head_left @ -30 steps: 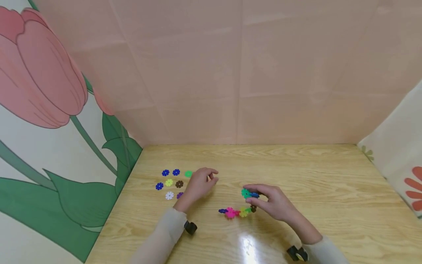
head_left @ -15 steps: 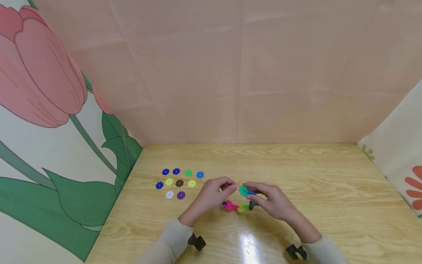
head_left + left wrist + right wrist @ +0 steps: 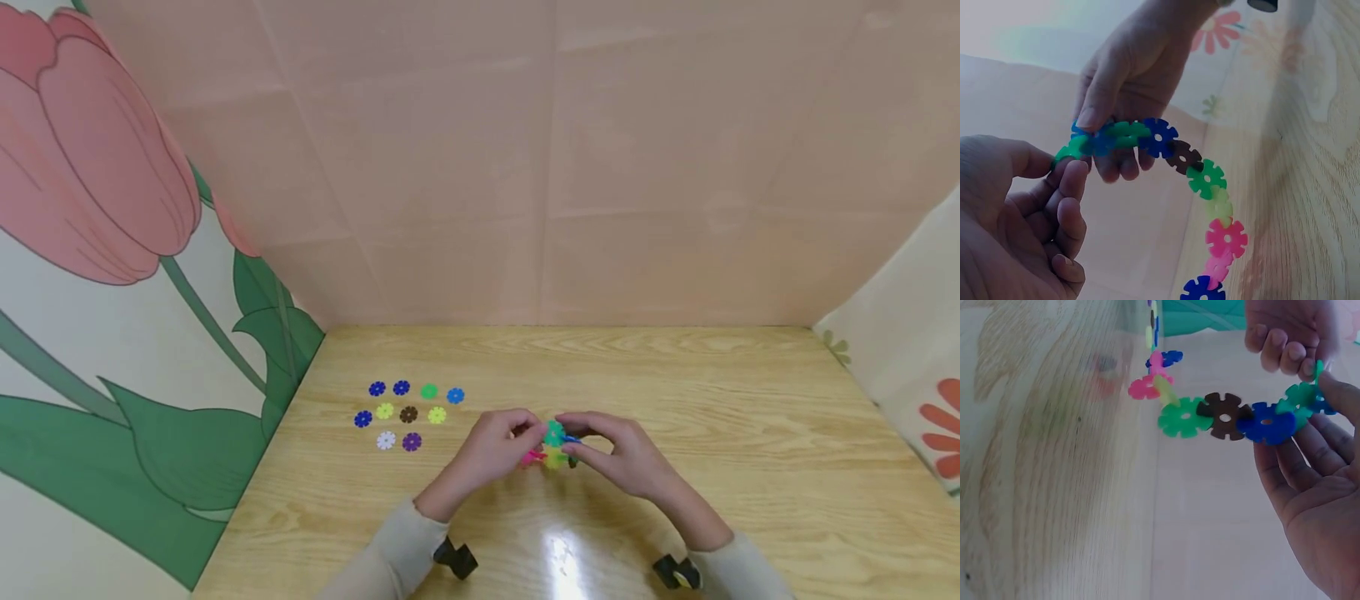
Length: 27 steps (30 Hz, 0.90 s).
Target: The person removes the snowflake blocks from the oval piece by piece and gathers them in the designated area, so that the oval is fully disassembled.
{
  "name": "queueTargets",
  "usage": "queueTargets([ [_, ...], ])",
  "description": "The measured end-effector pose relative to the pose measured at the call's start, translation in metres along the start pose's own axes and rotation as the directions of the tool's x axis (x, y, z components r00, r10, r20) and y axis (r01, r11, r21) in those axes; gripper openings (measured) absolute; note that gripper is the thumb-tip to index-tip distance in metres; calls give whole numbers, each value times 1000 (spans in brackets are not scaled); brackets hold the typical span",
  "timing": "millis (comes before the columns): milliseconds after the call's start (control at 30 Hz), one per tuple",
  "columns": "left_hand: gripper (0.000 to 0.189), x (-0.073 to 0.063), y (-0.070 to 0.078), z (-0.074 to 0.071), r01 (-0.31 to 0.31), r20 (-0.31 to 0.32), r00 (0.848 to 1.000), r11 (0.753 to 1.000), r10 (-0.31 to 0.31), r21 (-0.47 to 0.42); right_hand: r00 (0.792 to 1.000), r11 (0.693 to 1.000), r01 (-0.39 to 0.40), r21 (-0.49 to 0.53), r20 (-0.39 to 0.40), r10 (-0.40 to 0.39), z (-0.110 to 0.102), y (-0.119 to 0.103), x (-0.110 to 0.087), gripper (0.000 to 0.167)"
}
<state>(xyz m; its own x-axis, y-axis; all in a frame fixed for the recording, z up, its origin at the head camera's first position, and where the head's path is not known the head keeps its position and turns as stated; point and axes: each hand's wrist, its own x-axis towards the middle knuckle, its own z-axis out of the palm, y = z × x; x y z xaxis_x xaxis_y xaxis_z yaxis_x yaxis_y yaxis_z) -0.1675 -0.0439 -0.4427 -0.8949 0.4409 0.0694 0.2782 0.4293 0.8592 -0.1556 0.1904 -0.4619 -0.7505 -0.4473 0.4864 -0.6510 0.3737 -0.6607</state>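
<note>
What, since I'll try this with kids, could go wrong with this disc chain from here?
The left hand pinches the green end disc, so a crooked push might pop it off the blue disc beside it. The chain trails beyond the right hand, so a tug could part a joint. The left sleeve might sweep the loose purple disc.

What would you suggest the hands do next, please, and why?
Probably press the green end disc firmly into the neighbouring blue disc: the two overlap, the left hand pinches the green one, and the right hand grips the blue one.
</note>
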Motion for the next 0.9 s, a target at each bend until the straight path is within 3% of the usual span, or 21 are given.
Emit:
queueTargets([
  [333, 26, -2, 4, -1, 16, -17, 1000, 998, -17, -54, 999, 999, 36, 3, -31, -36, 1, 7, -3, 23],
  [600, 25, -2, 2, 4, 87, 81, 994, 986, -76, -141, 993, 994, 112, 19, -43, -111, 2, 7, -1, 29],
  [900, 32, -1, 3, 11, 127, 108, 989, 964, -105, -234, 993, 993, 116, -9, -33, -117, 2, 4, 1, 32],
])
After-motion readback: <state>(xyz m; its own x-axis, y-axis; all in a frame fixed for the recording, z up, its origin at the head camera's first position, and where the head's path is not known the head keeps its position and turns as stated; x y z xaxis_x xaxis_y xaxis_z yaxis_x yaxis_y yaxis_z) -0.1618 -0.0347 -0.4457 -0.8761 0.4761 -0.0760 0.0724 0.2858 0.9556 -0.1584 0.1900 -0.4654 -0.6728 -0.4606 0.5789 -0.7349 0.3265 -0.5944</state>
